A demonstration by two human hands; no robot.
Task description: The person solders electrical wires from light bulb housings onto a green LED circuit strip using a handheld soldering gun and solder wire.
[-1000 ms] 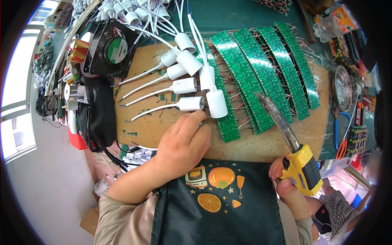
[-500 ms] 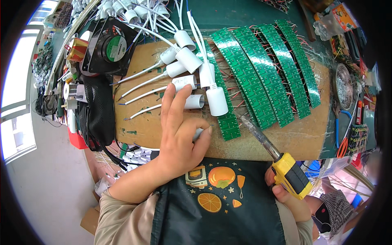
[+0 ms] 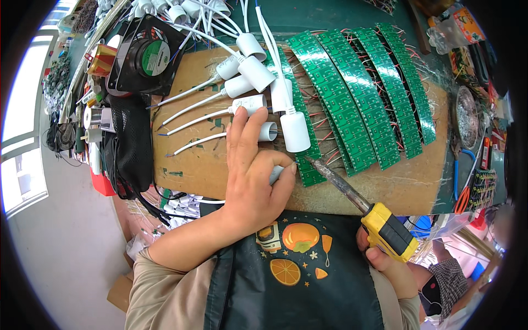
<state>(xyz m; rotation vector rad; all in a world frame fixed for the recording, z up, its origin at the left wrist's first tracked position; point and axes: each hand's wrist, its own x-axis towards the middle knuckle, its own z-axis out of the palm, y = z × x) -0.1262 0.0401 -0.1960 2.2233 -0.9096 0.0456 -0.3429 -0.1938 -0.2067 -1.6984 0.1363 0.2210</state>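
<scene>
My left hand pinches a white cylindrical housing between thumb and forefinger, mostly hidden by the fingers. Its other fingers reach over more white cylindrical housings with wires, which lie in a row. In my right hand is a yellow and black soldering iron, its metal tip pointing up and left. That tip is at the lower end of the leftmost green circuit board strip; whether they touch I cannot tell. One white housing lies across this strip, its cable running away from me.
Several green circuit board strips with red wires lie side by side on the brown work board. A black fan stands at the far left, above a black mesh bag. Blue-handled pliers and a round metal dish are at the right.
The soldering iron's tip has shifted left and slightly down toward the leftmost strip. My left hand has moved a little to the right, still pinching the white housing.
</scene>
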